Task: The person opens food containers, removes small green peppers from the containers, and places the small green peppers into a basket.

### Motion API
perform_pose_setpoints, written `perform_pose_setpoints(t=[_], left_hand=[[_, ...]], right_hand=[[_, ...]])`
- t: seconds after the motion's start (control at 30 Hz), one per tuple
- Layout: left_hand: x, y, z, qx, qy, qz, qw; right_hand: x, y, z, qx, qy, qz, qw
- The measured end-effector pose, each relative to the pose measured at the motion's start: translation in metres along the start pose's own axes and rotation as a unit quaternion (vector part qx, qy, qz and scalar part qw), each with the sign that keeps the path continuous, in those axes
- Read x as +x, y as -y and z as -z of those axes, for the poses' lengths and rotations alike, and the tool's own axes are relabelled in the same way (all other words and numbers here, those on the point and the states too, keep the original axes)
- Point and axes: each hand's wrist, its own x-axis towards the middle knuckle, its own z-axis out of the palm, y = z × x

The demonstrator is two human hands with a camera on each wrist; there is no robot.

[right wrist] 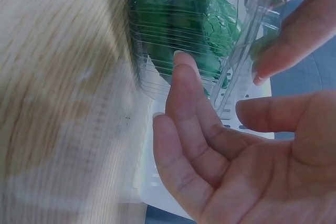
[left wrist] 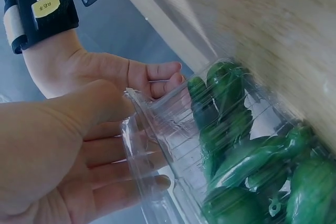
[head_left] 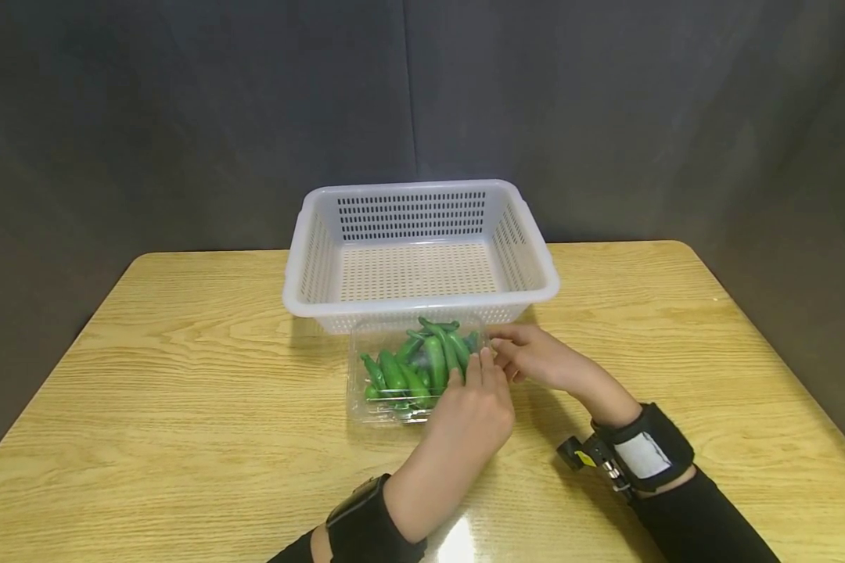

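Note:
A clear plastic clamshell box (head_left: 357,413) filled with green peppers (head_left: 434,366) sits on the table, its lid down over them. My left hand (head_left: 473,414) reaches across its right side. In the right wrist view, the box's rim (right wrist: 240,51) runs between the left thumb and fingers, which pinch it. My right hand (head_left: 538,358) is at the box's far right corner, palm turned toward the box. Its fingers (right wrist: 186,85) are loosely bent, with the fingertips against the box's side and the thumb apart from them, near the rim.
Right behind the box stands a white perforated plastic basket (head_left: 545,285) with nothing in it. The wooden table (head_left: 183,407) extends to both sides, and a dark grey partition (head_left: 218,141) rises behind it.

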Motion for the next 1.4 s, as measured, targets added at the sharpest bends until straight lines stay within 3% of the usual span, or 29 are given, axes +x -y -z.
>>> perform_pose_setpoints(t=[0.77,1.4], left_hand=[[-0.001,-0.005,0.002,0.031,0.005,-0.001,0.9995],[-0.001,-0.01,0.003,0.045,0.043,-0.012,0.998]], right_hand=[[0.0,-0.001,-0.001,-0.006,0.0,0.016,1.0],[0.0,-0.001,-0.002,0.01,0.004,0.022,1.0]])
